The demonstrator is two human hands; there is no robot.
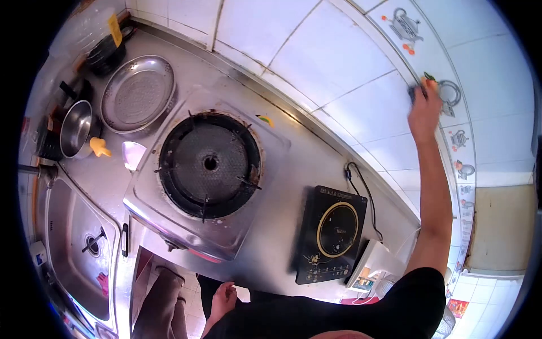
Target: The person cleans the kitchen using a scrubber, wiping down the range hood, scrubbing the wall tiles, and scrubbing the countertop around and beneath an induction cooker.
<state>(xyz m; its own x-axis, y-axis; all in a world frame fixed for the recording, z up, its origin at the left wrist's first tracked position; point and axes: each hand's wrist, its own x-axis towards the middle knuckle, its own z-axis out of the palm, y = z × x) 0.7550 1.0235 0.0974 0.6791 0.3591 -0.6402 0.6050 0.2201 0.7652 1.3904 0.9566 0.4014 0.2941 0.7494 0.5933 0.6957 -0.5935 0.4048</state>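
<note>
My right hand (426, 110) is stretched up against the white tiled wall (344, 73), by the strip of tiles with teapot drawings. Its fingers are closed around something small and dark that is blurred and mostly hidden. My left hand (224, 298) hangs low by the front edge of the steel counter (271, 248), its fingers curled in and nothing visible in them. Between the two arms, a black induction cooker (333, 234) lies on the counter with its cord behind it. Left of that stands a gas stove (209, 164) with a round black burner.
A round steel strainer tray (139, 95), a small steel pot (77, 130) and black containers (106, 55) stand at the left. Below them is a steel sink (79, 237). A white rack (375, 263) stands right of the cooker. Brown-trousered legs (161, 308) show below the counter.
</note>
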